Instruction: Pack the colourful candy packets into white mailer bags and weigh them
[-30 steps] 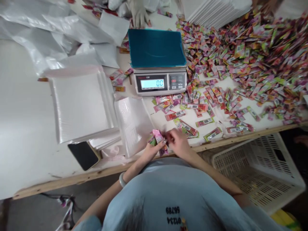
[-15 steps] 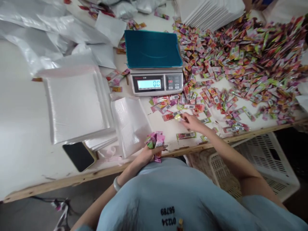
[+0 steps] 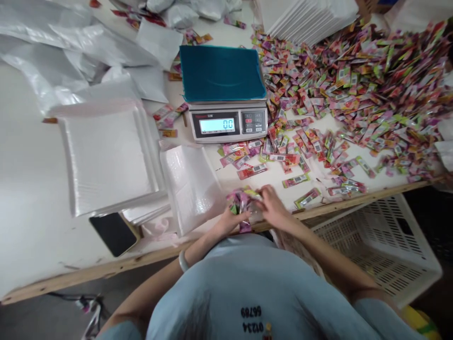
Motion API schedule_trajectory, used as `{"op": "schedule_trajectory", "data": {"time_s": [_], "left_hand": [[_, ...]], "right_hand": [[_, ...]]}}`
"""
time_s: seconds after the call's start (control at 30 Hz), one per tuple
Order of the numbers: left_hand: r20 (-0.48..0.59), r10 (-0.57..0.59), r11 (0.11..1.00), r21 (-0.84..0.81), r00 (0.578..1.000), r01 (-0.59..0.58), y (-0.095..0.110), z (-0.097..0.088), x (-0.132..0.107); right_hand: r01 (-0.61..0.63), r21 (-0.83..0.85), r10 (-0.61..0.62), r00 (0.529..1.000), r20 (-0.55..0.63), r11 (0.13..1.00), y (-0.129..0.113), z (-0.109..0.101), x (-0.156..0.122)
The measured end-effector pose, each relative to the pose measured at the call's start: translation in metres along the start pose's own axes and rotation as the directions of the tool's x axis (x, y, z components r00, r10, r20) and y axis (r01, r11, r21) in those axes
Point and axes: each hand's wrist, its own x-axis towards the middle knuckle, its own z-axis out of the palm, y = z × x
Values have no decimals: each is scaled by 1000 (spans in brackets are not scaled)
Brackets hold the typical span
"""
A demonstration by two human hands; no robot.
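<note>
a white table [image 3: 28, 198] with a wooden edge spans most of the view. over its right side spreads a pile [image 3: 354, 80] of small colourful packets, thinning out toward the near edge. the shirt [image 3: 219, 288] of the person is pale blue, close against the table. below the table's right end sits a slotted white crate [image 3: 423, 245]. silvery bags [image 3: 106, 45] lie heaped at the far left, and in front of them is a stack [image 3: 106, 151] of flat white mailers. a row of white pouches [image 3: 307, 21] stands at the far side, beside the pile. the scale [image 3: 228, 123], blue-topped, is near the middle; its lit display shows zeros. a lone mailer [image 3: 193, 184] lies in front of the scale, to the left, beside the stack. the phone [image 3: 115, 233], dark screen up, lies partly under the stack.

the left hand [image 3: 230, 221] grasps a bunch [image 3: 244, 212] of packets, held upright at the table's near edge, just right of the lone mailer. the right hand [image 3: 273, 208] is beside it, fingertips pinching a yellow-green packet [image 3: 252, 193] at the top of the bunch. a pale bracelet [image 3: 183, 260] rings the left wrist. a red packet [image 3: 252, 171] lies between the hands and the scale.
</note>
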Motion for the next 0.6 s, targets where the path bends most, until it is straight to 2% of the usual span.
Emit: {"op": "schedule_trajectory", "data": {"time_s": [0.03,0.1,0.17,0.2,0.27,0.3,0.37,0.43,0.5,0.57,0.6], "left_hand": [[-52,9,1000,-10,999,-10,1,0,1],[-144,22,1000,-17,989,-25,3,-2,1],[-181,30,999,-22,983,-34,5,-8,-3],[-179,33,999,-31,983,-39,5,-11,-6],[-144,26,999,-35,989,-31,6,-16,-14],[-111,6,1000,-24,994,-9,7,-18,-18],[-16,-69,997,22,997,69,9,-19,-25],[128,-169,985,60,977,163,12,-18,-30],[252,-201,979,71,947,189,15,-15,-29],[294,-159,986,90,942,138,16,-11,-25],[279,-127,989,104,952,101,15,-9,-21]], "right_hand": [[84,85,-87,995,39,993,-11,1,6],[204,264,-250,955,157,943,-23,-5,21],[216,289,-272,948,167,932,-17,-15,42],[202,210,-230,965,122,957,-9,-19,52],[132,-77,-132,991,3,988,10,-23,67],[105,-223,-110,994,-10,969,19,-22,71],[105,-420,-92,994,51,901,35,-22,73],[96,-519,-85,995,44,850,48,-28,72],[30,-581,-87,994,-70,813,60,-43,70],[-19,-607,-93,984,-153,795,72,-60,69],[-16,-605,-98,983,-155,796,78,-66,68]]}}
